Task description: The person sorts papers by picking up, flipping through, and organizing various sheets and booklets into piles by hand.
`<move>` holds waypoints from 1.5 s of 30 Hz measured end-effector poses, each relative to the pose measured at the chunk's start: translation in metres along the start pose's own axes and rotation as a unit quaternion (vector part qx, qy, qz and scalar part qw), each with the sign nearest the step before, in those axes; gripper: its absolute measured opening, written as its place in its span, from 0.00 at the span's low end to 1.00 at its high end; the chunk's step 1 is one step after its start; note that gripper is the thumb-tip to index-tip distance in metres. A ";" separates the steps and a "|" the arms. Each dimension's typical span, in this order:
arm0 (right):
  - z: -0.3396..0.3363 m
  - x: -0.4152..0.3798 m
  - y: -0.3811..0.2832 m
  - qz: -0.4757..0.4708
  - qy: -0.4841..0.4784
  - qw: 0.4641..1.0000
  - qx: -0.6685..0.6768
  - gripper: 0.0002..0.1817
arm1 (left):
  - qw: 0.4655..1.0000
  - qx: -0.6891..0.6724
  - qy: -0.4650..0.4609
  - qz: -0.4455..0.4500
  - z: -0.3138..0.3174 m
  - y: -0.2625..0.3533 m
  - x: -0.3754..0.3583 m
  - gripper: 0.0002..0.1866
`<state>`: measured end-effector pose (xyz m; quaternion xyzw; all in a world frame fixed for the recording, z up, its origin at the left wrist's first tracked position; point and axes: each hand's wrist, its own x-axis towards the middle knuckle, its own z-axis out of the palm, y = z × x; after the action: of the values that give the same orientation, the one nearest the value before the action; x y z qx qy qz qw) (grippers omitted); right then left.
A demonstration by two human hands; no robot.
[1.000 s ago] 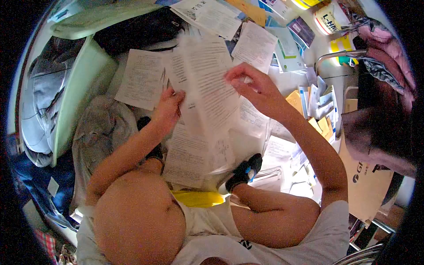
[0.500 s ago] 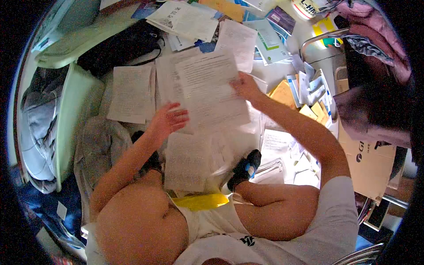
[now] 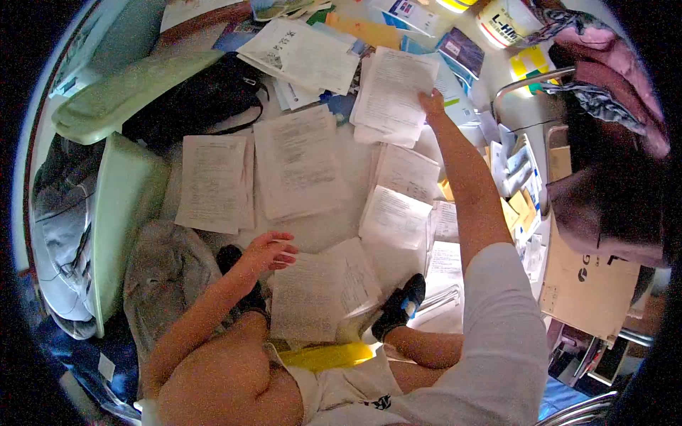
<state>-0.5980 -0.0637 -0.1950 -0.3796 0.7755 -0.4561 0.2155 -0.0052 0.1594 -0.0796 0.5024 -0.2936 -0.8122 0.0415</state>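
Note:
My right hand (image 3: 432,105) reaches far forward, its fingers closed on the right edge of a printed sheet (image 3: 394,85) that lies over a stack of papers. My left hand (image 3: 270,253) hovers with fingers apart and nothing in them, just above a pile of printed pages (image 3: 305,302) between my legs. Beyond it on the floor lie two more paper stacks, a wide one (image 3: 298,167) and a narrower one (image 3: 211,181). Nearer my right forearm are further page piles (image 3: 396,216).
A pale green bin (image 3: 128,213) and a black bag (image 3: 195,99) stand on the left. Books and papers (image 3: 302,53) cover the far side. Envelopes (image 3: 522,209), a cardboard box (image 3: 590,291) and a white bucket (image 3: 504,25) are on the right. A yellow item (image 3: 327,355) lies near my lap.
My right hand has carried the printed sheet forward and right onto the far stack, uncovering the wide stack and floor beneath. My left hand has shifted down in view, away from the sheet.

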 end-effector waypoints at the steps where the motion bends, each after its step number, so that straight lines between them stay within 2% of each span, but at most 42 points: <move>1: 0.003 0.007 0.009 -0.035 0.045 0.995 -0.077 0.24 | 1.000 -0.002 0.003 -0.005 -0.012 -0.014 0.019 0.17; 2: 0.004 0.013 0.019 -0.069 0.072 0.979 -0.175 0.25 | 0.996 0.079 0.021 0.035 -0.026 -0.036 0.034 0.17; 3: 0.018 0.071 0.102 -0.155 0.158 0.896 -0.384 0.24 | 0.985 0.154 0.037 0.067 -0.032 -0.058 0.034 0.18; 4: -0.009 0.042 0.068 -0.285 0.015 0.691 -0.664 0.26 | 0.958 0.250 0.103 0.100 -0.033 -0.061 0.021 0.20; 5: -0.020 0.009 0.029 -0.250 0.009 0.753 -0.609 0.25 | 0.914 0.350 0.157 0.131 -0.033 -0.060 0.009 0.23; 7: -0.026 -0.021 -0.019 -0.227 -0.026 0.864 -0.449 0.22 | 0.893 0.397 0.154 0.143 -0.040 -0.082 0.013 0.28; 8: -0.029 -0.034 -0.024 -0.232 -0.073 0.907 -0.344 0.21 | 0.895 0.396 0.152 0.133 -0.040 -0.085 0.014 0.28; 10: -0.052 -0.107 -0.055 -0.370 -0.222 0.839 -0.333 0.20 | 0.870 0.437 0.166 0.157 -0.034 -0.092 0.011 0.30; 11: -0.066 -0.151 -0.075 -0.355 -0.286 0.829 -0.324 0.20 | 0.871 0.438 0.165 0.149 -0.031 -0.089 0.011 0.30; 12: -0.080 -0.196 -0.099 -0.339 -0.347 0.816 -0.315 0.21 | 0.895 0.407 0.146 0.107 -0.028 -0.082 0.012 0.30; 13: -0.095 -0.235 -0.130 -0.268 -0.425 0.784 -0.366 0.21 | 0.916 0.376 0.125 0.065 -0.025 -0.080 0.013 0.30; 14: -0.109 -0.267 -0.154 -0.196 -0.496 0.739 -0.412 0.21 | 0.916 0.376 0.122 0.063 -0.025 -0.087 0.019 0.30; 16: -0.136 -0.316 -0.168 -0.260 -0.542 0.728 -0.329 0.19 | 0.848 0.464 0.164 0.197 -0.022 -0.112 0.032 0.25; 17: -0.147 -0.338 -0.173 -0.240 -0.549 0.722 -0.346 0.18 | 0.849 0.465 0.161 0.194 -0.021 -0.112 0.032 0.25; 19: -0.158 -0.373 -0.186 -0.199 -0.564 0.708 -0.376 0.17 | 0.884 0.408 0.142 0.181 -0.019 -0.105 0.031 0.18; 20: -0.159 -0.385 -0.186 -0.193 -0.556 0.722 -0.364 0.16 | 0.884 0.409 0.140 0.179 -0.018 -0.101 0.031 0.18; 21: -0.160 -0.392 -0.173 -0.202 -0.540 0.734 -0.359 0.16 | 0.812 0.455 0.192 0.311 -0.015 -0.096 0.029 0.16; 23: -0.152 -0.401 -0.138 -0.213 -0.522 0.748 -0.350 0.16 | 0.715 0.492 0.239 0.437 -0.009 -0.079 0.019 0.14; 25: -0.140 -0.407 -0.103 -0.142 -0.488 0.822 -0.256 0.13 | 0.880 0.352 0.191 0.254 0.002 -0.060 0.010 0.14; 26: -0.131 -0.410 -0.086 -0.141 -0.487 0.824 -0.253 0.13 | 0.879 0.356 0.191 0.254 -0.002 -0.058 0.014 0.14; 28: -0.113 -0.422 -0.064 -0.011 -0.451 0.874 -0.178 0.16 | 0.951 0.239 0.102 0.166 -0.005 -0.052 0.024 0.14; 29: -0.106 -0.428 -0.057 0.039 -0.462 0.880 -0.102 0.19 | 0.951 0.241 0.099 0.166 -0.002 -0.052 0.024 0.14; 30: -0.098 -0.435 -0.057 0.090 -0.467 0.879 -0.025 0.21 | 0.977 0.132 0.062 0.153 0.005 -0.049 0.021 0.14; 31: -0.088 -0.442 -0.063 0.091 -0.463 0.881 -0.026 0.21 | 0.990 0.021 0.024 0.138 0.010 -0.046 0.021 0.15; 33: -0.072 -0.454 -0.074 0.252 -0.451 0.854 0.053 0.23 | 0.991 -0.017 0.034 0.126 0.014 -0.048 0.027 0.15; 34: -0.068 -0.457 -0.064 0.254 -0.450 0.855 0.053 0.23 | 0.991 -0.055 0.048 0.115 0.014 -0.051 0.030 0.16; 35: -0.061 -0.460 -0.049 0.205 -0.473 0.857 0.011 0.22 | 0.991 -0.054 0.048 0.114 0.012 -0.055 0.035 0.16; 37: -0.054 -0.463 -0.058 0.156 -0.494 0.855 -0.028 0.21 | 0.982 0.019 0.131 0.132 0.013 -0.056 0.040 0.17; 38: -0.057 -0.466 -0.063 0.164 -0.476 0.864 0.008 0.20 | 0.982 0.021 0.131 0.131 0.011 -0.058 0.040 0.17; 39: -0.059 -0.467 -0.070 0.172 -0.457 0.871 0.045 0.19 | 0.930 0.185 0.208 0.240 0.022 -0.047 0.028 0.18; 40: -0.057 -0.467 -0.056 0.174 -0.456 0.872 0.045 0.19 | 0.834 0.340 0.275 0.338 0.030 -0.042 0.022 0.18; 41: -0.055 -0.467 -0.034 0.129 -0.446 0.885 -0.015 0.20 | 0.835 0.340 0.273 0.336 0.033 -0.043 0.025 0.18; 42: -0.053 -0.467 -0.034 0.083 -0.434 0.894 -0.075 0.21 | 0.862 0.369 0.171 0.302 0.035 -0.045 0.029 0.19; 43: -0.054 -0.471 -0.034 0.084 -0.434 0.894 -0.074 0.21 | 0.879 0.393 0.067 0.262 0.038 -0.047 0.032 0.20; 44: -0.055 -0.477 -0.034 0.045 -0.407 0.902 -0.138 0.23 | 0.879 0.394 0.066 0.261 0.046 -0.055 0.037 0.20; 45: -0.054 -0.482 -0.046 0.006 -0.377 0.904 -0.202 0.26 | 0.903 0.349 -0.006 0.249 0.056 -0.067 0.046 0.22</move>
<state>-0.3187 0.3308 -0.1339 -0.5538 0.7142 -0.1116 0.4133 -0.0599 0.2221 -0.1324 0.3900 -0.6743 -0.6240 0.0628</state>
